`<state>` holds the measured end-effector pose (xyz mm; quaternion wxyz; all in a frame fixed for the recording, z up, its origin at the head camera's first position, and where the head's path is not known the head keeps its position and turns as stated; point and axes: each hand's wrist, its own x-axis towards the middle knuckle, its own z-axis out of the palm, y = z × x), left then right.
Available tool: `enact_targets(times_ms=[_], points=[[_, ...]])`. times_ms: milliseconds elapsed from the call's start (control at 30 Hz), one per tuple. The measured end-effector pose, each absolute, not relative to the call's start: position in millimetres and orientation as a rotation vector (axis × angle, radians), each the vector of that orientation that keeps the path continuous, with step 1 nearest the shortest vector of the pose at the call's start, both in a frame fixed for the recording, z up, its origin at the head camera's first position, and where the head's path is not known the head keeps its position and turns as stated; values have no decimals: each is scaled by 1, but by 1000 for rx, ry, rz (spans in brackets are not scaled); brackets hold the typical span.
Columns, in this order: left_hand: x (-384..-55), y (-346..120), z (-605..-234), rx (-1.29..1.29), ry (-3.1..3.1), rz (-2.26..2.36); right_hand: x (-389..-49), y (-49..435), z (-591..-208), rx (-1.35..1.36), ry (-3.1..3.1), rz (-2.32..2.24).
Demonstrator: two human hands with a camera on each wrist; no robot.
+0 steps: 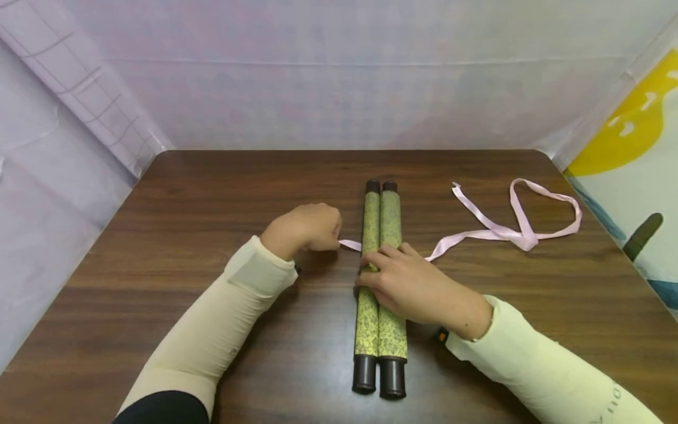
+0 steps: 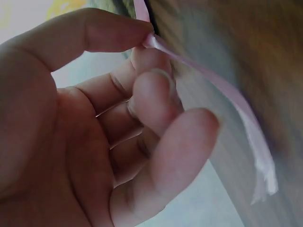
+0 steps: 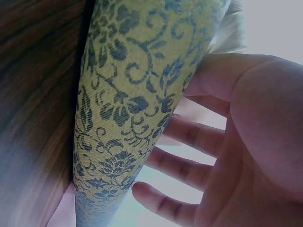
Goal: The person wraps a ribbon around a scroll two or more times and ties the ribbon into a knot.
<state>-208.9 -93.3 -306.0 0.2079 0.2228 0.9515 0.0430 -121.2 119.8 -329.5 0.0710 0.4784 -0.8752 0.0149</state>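
Note:
A hand scroll [image 1: 366, 330], wound from both ends into two parallel rolls, lies lengthwise on the table. Its cloth is yellow-green with a dark floral pattern, and dark knobs cap the ends. My left hand [image 1: 309, 228], just left of it, pinches a pink ribbon [image 1: 349, 244] between thumb and forefinger. A short loose end [image 2: 251, 127] of that ribbon dangles past my fingers in the left wrist view. The ribbon runs beneath both rolls and comes out on the right. My right hand [image 1: 408, 282] rests across the rolls near their middle, fingers spread over the patterned cloth [image 3: 128, 104].
On the right side of the brown wooden table [image 1: 254, 182], the long part of the ribbon [image 1: 521, 235] lies in a loose loop. Pale cloth [image 1: 339, 88] hangs behind the table's back edge, and a printed sheet [image 1: 635, 194] borders its right side.

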Motion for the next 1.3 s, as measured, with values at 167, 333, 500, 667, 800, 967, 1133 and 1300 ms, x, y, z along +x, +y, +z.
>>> enact_targets(times_ms=[167,333,500,667,800,967,1133,1300], points=[[-205,-120,-299,562,2652,175,-120,112,-330,1459,-2616,26],[-199,-141,-293,564,2648,189,-120,109,-329,1451,-2624,6],[-195,-155,-288,546,2647,209,-119,109,-329,1444,-2642,4],[-191,-170,-285,544,2651,193,-119,105,-328,1444,-2634,4],[-184,-188,-283,542,2647,150,-119,99,-327,1450,-2640,1],[-172,-213,-279,507,2643,103,-118,95,-324,1462,-2655,-10],[-165,-236,-277,480,2659,96,-118,93,-322,1454,-2654,-16],[-161,-258,-279,446,2663,125,-120,93,-322,1449,-2652,-22]])
